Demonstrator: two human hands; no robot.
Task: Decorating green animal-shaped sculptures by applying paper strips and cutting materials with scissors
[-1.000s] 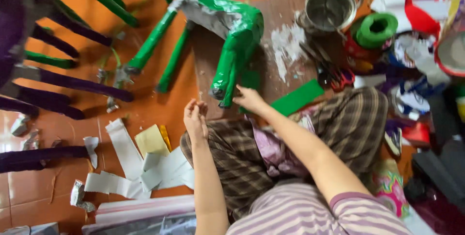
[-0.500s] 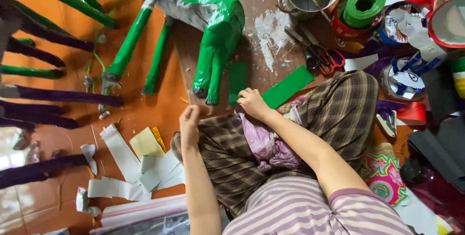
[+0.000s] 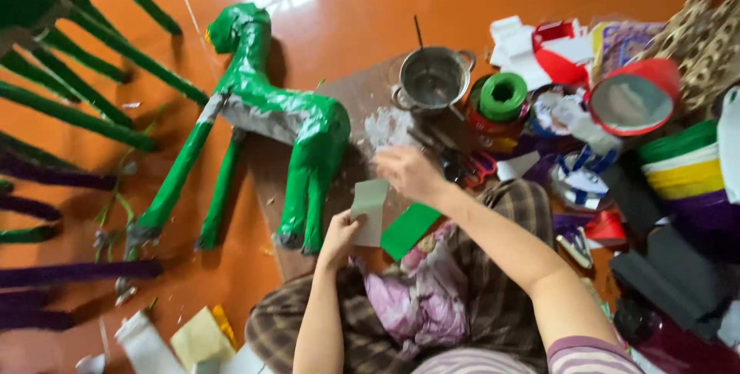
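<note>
Head view, looking down at a seated person working on an orange tiled floor (image 3: 478, 4). The left hand (image 3: 339, 237) is raised with its fingers pinched shut on the lower edge of a pale paper strip (image 3: 368, 211), which stands roughly upright just beside the hind legs of a green paper-covered horse figure (image 3: 277, 124). The figure lies on its side — head toward the top of the view, long legs stretching down and to the left — partly on a brown board (image 3: 351, 100). The right hand (image 3: 406, 174) hovers over the board, fingers loosely curled and turned downward; whether they hold anything cannot be told, since the hand is blurred. Beneath it lies a smear of white paste (image 3: 383, 126). A green paper piece (image 3: 410, 229) rests flat against the person's lap, just right of the pale strip. Beyond the right hand stands a small metal pot (image 3: 432, 80) with a stick in it, next to a spool of green cord (image 3: 502, 97). Red-handled scissors (image 3: 466, 166) lie near the right wrist. At the far left, green and purple wrapped sticks (image 3: 69, 112) fan out across the floor.
</note>
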